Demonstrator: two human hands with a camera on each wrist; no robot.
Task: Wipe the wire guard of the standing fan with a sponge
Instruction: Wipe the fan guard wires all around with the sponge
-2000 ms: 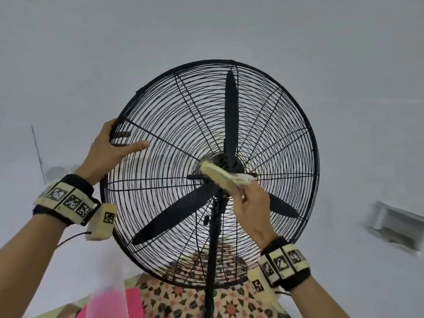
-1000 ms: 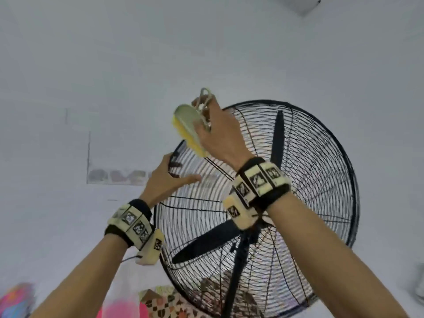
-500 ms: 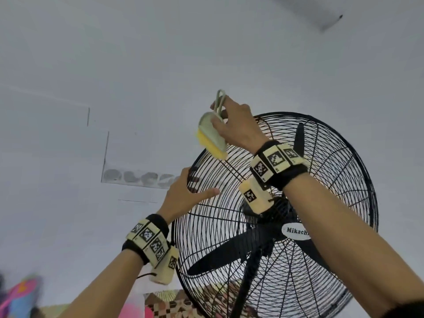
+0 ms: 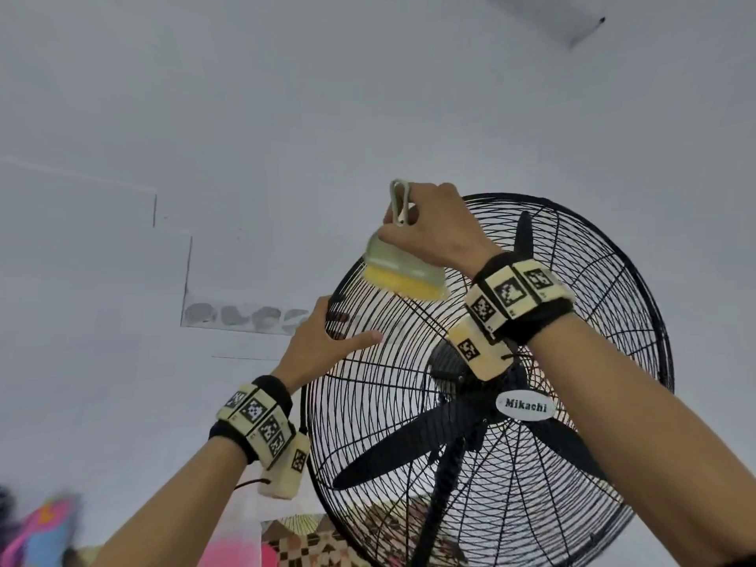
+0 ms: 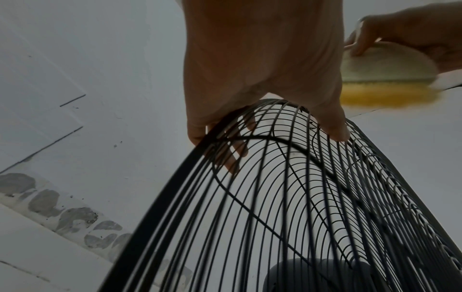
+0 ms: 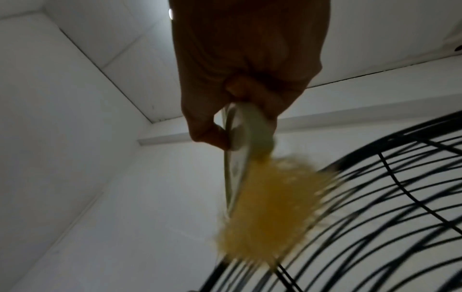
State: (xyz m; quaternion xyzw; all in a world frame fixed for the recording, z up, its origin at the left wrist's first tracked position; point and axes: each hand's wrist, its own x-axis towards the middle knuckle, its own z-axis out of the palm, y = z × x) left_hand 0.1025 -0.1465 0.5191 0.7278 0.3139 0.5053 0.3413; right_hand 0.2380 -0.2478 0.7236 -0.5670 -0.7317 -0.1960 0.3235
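Up from the hub, my right hand now presses the handled sponge on the wire guard at its top-left rim, grip curled round the handle. Left hand clasps the rim, steadying. Most wires look unwiped yet.

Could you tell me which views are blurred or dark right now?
Head view: bright, mostly sharp, wire guard crisp. Left wrist view: dim, left hand in shadow. Right wrist view: dark, sponge smeared by motion blur, right hand nearly a silhouette.
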